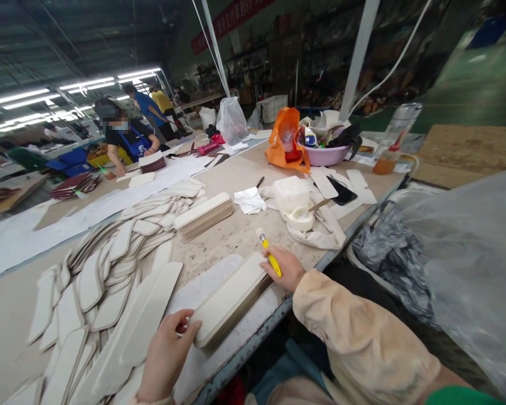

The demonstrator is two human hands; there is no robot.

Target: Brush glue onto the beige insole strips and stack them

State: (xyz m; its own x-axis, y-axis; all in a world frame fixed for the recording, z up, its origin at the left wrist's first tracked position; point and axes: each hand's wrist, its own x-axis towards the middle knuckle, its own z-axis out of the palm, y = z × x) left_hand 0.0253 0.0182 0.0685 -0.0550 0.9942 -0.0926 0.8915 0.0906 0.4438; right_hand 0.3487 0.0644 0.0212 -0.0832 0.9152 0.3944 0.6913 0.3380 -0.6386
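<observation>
In front of me a stack of long white strips (231, 298) with rounded ends lies slantwise near the table edge. My left hand (168, 346) has its thumb and bent fingers at the near end of this stack, closed against its corner. At the far end, my right hand (284, 269) is closed round a paintbrush (274, 263) with a yellow handle and pale bristles pointing away from me. Some of its fingers also touch the stack. A second neat stack of strips (204, 216) lies farther back, and many loose strips (109, 270) are heaped to the left.
A white tub (293, 197) stands on cloth, with a phone (341, 191) beside it. Behind are an orange bag (284, 143), a purple basin (326, 156) and a bottle (400, 126). A plastic-covered bin (468, 236) adjoins the table's right edge. A co-worker (129, 135) sits across.
</observation>
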